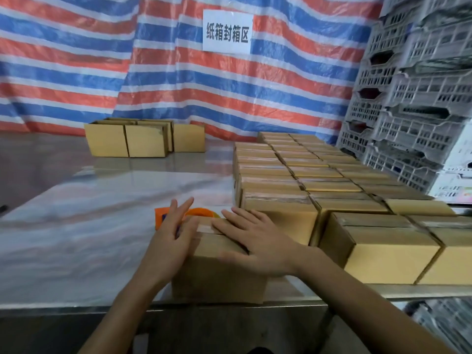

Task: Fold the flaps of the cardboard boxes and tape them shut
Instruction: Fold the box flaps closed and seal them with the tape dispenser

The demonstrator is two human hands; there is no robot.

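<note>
Here the box (217, 274) sits at the near edge of the table (76, 238), bare tabletop to its left, rows of boxes (293, 172) to its right. The left hand (168, 241) and right hand (255, 241) rest straight-fingered on its closed, taped top.

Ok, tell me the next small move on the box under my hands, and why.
Probably sweep the right hand flat along the tape strip to press it down. It and the left hand lie open on the box, a strip already crosses the top, and the orange tape dispenser sits behind the box, unheld, so the taping looks nearly done.
</note>
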